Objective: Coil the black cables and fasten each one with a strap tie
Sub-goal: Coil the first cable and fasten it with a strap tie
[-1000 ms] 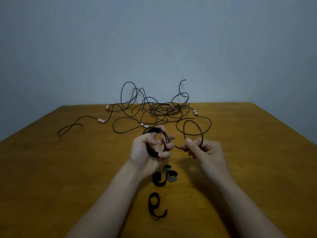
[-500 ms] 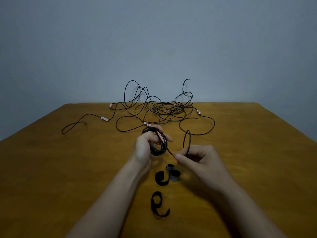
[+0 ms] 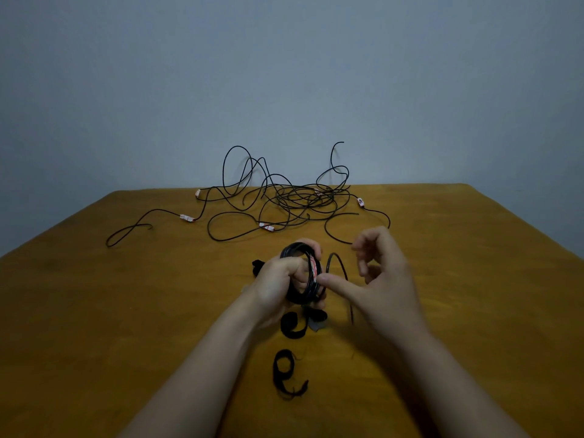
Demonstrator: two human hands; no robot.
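Note:
My left hand [image 3: 278, 281] grips a small coil of black cable [image 3: 300, 248] with a red-and-white label, held upright over the wooden table [image 3: 126, 311]. My right hand [image 3: 387, 273] is just right of it, thumb stretched onto the coil's rim and the other fingers loosely curled and apart. A loose loop of the same cable [image 3: 337, 259] arches over that thumb, and its tail hangs down under the hand. Black strap ties lie below the hands: one curled [image 3: 292, 327], one partly grey [image 3: 317, 319], one nearer me [image 3: 286, 371]. A black piece [image 3: 257, 267] shows behind my left hand.
A tangle of black cables [image 3: 300, 197] with white labels [image 3: 186, 218] sprawls across the far half of the table, some loops standing up against the grey wall. One strand trails off to the left [image 3: 129, 233].
My right hand let go of its pinch on the cable, rose, and put its thumb against the coil. The free loop has drawn in close to the coil. The view shifted slightly.

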